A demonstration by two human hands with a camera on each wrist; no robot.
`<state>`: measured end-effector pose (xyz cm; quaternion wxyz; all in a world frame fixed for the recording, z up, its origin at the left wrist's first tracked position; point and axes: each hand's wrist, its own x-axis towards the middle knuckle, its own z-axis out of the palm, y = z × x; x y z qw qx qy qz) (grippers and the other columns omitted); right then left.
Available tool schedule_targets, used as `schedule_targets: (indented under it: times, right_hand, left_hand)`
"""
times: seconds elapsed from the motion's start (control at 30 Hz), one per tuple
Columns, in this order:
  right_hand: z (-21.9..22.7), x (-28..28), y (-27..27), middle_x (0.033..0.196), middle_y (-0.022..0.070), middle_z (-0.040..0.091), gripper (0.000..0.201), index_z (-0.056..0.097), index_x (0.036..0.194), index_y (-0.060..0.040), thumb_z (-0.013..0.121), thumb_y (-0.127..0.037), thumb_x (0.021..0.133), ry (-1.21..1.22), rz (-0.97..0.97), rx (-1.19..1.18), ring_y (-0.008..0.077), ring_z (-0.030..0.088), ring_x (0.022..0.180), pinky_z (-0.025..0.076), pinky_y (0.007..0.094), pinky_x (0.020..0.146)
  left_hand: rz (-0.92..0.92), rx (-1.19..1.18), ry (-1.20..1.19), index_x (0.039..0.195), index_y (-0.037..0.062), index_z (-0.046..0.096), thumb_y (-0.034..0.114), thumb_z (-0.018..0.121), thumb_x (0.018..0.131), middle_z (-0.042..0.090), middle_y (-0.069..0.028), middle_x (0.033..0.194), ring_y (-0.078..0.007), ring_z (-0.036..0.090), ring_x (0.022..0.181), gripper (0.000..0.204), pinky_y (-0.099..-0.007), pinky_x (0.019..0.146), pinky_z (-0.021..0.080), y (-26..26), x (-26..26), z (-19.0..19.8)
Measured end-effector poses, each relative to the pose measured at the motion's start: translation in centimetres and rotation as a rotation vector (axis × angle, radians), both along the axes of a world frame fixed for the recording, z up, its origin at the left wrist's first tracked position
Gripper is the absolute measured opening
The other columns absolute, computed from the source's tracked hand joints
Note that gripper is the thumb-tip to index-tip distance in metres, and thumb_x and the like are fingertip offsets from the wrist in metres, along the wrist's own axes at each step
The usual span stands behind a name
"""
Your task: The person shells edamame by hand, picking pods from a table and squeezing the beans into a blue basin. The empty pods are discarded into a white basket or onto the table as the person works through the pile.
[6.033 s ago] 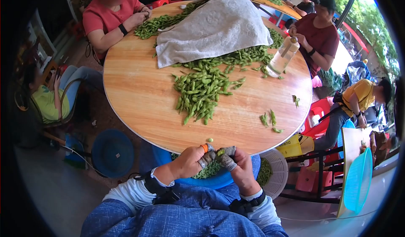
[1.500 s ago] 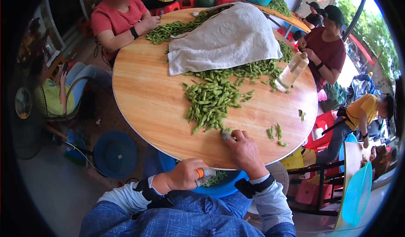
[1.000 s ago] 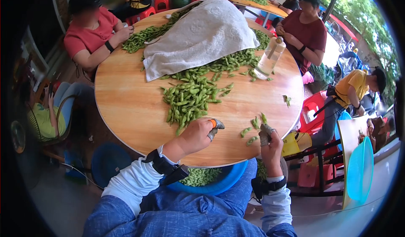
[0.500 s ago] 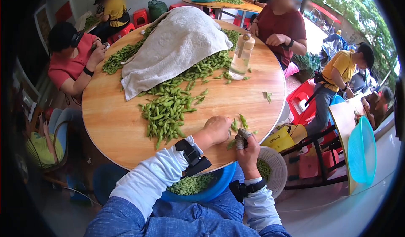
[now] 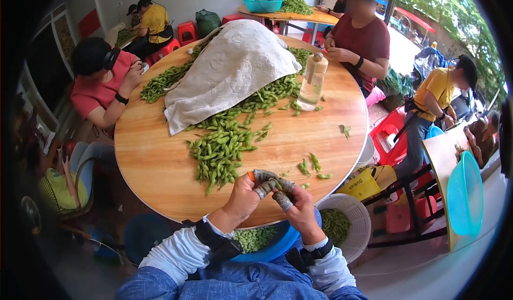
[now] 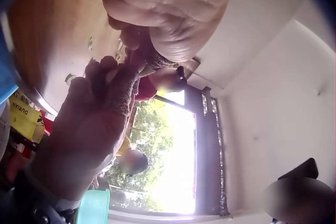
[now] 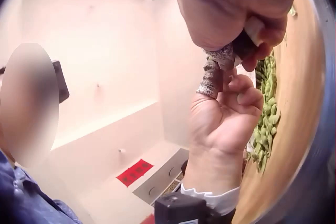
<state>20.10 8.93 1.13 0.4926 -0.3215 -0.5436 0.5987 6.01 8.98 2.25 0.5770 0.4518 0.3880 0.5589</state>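
Note:
My left hand (image 5: 241,199) and right hand (image 5: 303,210) meet over the near edge of the round table (image 5: 155,185). Grey wrapping covers the thumb and index finger of each, and an orange band sits on a left finger. Between the wrapped fingertips both hands pinch a green soybean pod (image 5: 277,183), largely hidden by the fingers. In the right wrist view the left hand (image 7: 220,124) shows its palm, fingertips against the right hand's. Below the table edge a blue basin (image 5: 286,242) holds shelled green beans (image 5: 255,238).
A pile of pods (image 5: 216,153) lies on the table, running under a white towel (image 5: 230,70). Several loose pods (image 5: 315,162) lie right of my hands. A water bottle (image 5: 312,83) stands farther back. A white basket (image 5: 362,222) stands at lower right. People sit around.
My right hand went from the pile to the loose pods at the right, and the left hand joined it there. Both are now together at the near edge with a pod.

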Motion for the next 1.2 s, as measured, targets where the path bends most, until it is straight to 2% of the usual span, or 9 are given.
schedule_targets:
  times: [0.13, 0.23, 0.33, 0.43, 0.53, 0.57, 0.67, 0.77, 1.2]
  right_hand:
    - [1.3, 0.8, -0.5, 0.079, 0.0084, 0.057, 0.030, 0.056, 0.099, -0.0014, 0.058, 0.002, 0.069, -0.619, -0.086, 0.564, 0.0241, 0.055, 0.071, 0.045, 0.0294, 0.065]
    - [2.5, 0.8, -0.7, 0.077, 0.0120, 0.055, 0.035, 0.056, 0.099, -0.0012, 0.059, 0.002, 0.064, -0.791, -0.032, 0.851, 0.0309, 0.053, 0.070, 0.044, 0.0349, 0.063]
    - [2.6, 0.0, -1.0, 0.078, 0.0125, 0.055, 0.034, 0.058, 0.099, -0.0036, 0.059, 0.001, 0.065, -0.828, 0.055, 0.945, 0.0313, 0.053, 0.071, 0.045, 0.0341, 0.062]
    - [3.6, -0.5, -2.2, 0.081, 0.0093, 0.057, 0.034, 0.054, 0.103, 0.0007, 0.058, 0.001, 0.070, -0.763, 0.004, 0.683, 0.0240, 0.055, 0.073, 0.045, 0.0324, 0.065]
    - [1.6, 0.0, -3.6, 0.088, 0.0048, 0.059, 0.026, 0.053, 0.104, 0.0018, 0.056, -0.005, 0.078, -0.230, 0.161, -0.038, 0.0130, 0.055, 0.077, 0.044, 0.0274, 0.067]
    - [1.7, 0.3, -3.8, 0.092, 0.0011, 0.058, 0.023, 0.054, 0.103, 0.0013, 0.053, -0.011, 0.083, -0.142, 0.270, -0.119, 0.0054, 0.050, 0.079, 0.041, 0.0220, 0.068]
    - [1.4, 0.2, -4.4, 0.088, -0.0009, 0.059, 0.022, 0.055, 0.102, -0.0005, 0.053, -0.011, 0.083, 0.008, 0.370, -0.334, 0.0046, 0.050, 0.074, 0.039, 0.0188, 0.065]
    - [2.0, -0.6, -4.9, 0.077, 0.0004, 0.056, 0.029, 0.057, 0.096, 0.0006, 0.056, -0.024, 0.081, -0.007, 0.319, -0.380, 0.0055, 0.042, 0.062, 0.032, 0.0181, 0.056]
    - [2.5, -0.5, -5.0, 0.080, 0.0009, 0.059, 0.018, 0.058, 0.094, 0.0002, 0.054, -0.012, 0.081, -0.015, 0.358, -0.423, 0.0061, 0.050, 0.070, 0.039, 0.0190, 0.063]
  left_hand:
    - [-0.060, 0.011, 0.151, 0.088, -0.0004, 0.055, 0.003, 0.050, 0.082, 0.057, -0.0025, 0.075, -0.0090, 0.052, 0.069, 0.009, -0.0209, 0.064, 0.043, -2.7, -2.5, -0.1]
    - [-0.224, -0.189, 0.289, 0.084, 0.0011, 0.054, 0.012, 0.044, 0.086, 0.052, 0.0002, 0.066, -0.0063, 0.047, 0.057, 0.015, -0.0194, 0.052, 0.039, -3.3, -4.6, 0.6]
    - [-0.298, -0.520, 0.020, 0.082, 0.0028, 0.054, 0.011, 0.045, 0.086, 0.052, -0.0007, 0.064, -0.0040, 0.045, 0.052, 0.013, -0.0182, 0.045, 0.037, -3.9, -3.9, 0.3]
    - [-0.291, -0.461, -0.033, 0.082, 0.0043, 0.054, 0.011, 0.046, 0.085, 0.050, 0.0001, 0.058, -0.0030, 0.044, 0.048, 0.010, -0.0166, 0.041, 0.033, -4.7, -4.4, 0.6]
    - [-0.283, -0.415, -0.053, 0.082, 0.0049, 0.056, 0.017, 0.052, 0.083, 0.049, 0.0011, 0.055, -0.0038, 0.043, 0.046, 0.012, -0.0168, 0.042, 0.032, -5.9, -4.9, 0.8]
    - [-0.268, -0.411, -0.064, 0.081, 0.0051, 0.057, 0.020, 0.055, 0.083, 0.049, 0.0014, 0.054, -0.0040, 0.042, 0.045, 0.015, -0.0169, 0.043, 0.032, -6.3, -5.0, 0.6]
    - [-0.304, -0.274, -0.036, 0.076, 0.0044, 0.056, 0.020, 0.058, 0.080, 0.048, 0.0014, 0.054, -0.0044, 0.041, 0.045, 0.016, -0.0178, 0.042, 0.030, -7.0, -5.4, 0.1]
    - [-0.320, -0.269, -0.059, 0.074, 0.0031, 0.056, 0.019, 0.060, 0.079, 0.048, 0.0012, 0.054, -0.0047, 0.040, 0.045, 0.017, -0.0182, 0.042, 0.029, -7.3, -5.6, -0.1]
    - [-0.384, -0.292, -0.080, 0.075, 0.0002, 0.055, 0.016, 0.058, 0.080, 0.048, 0.0010, 0.056, -0.0042, 0.041, 0.047, 0.017, -0.0169, 0.043, 0.029, -7.5, -5.8, -0.4]
